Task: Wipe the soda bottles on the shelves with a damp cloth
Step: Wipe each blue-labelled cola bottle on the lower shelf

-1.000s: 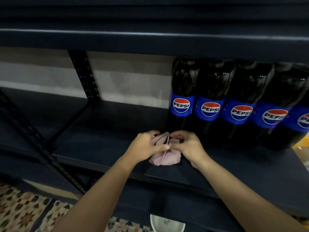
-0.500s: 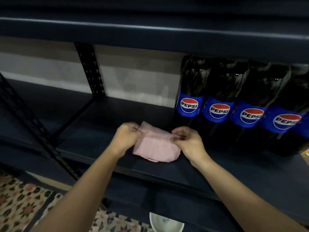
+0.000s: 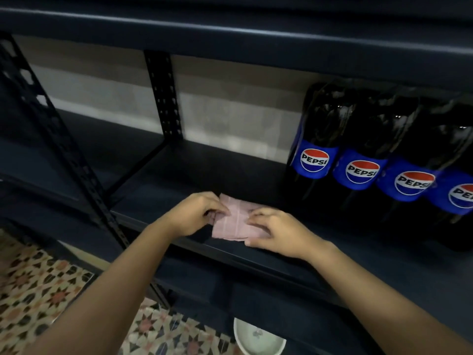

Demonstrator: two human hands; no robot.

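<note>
On dark shelf, left of soda bottles: left hand and right hand pinch opposite edges of pink cloth.

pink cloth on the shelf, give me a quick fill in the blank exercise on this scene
1. The folded cloth is ____ in colour.
2. The cloth lies on the shelf to the ____ of the bottles.
3. The left hand and right hand both hold the ____.
4. Each bottle's blue label reads ____.

Missing words: pink; left; cloth; Pepsi
</note>
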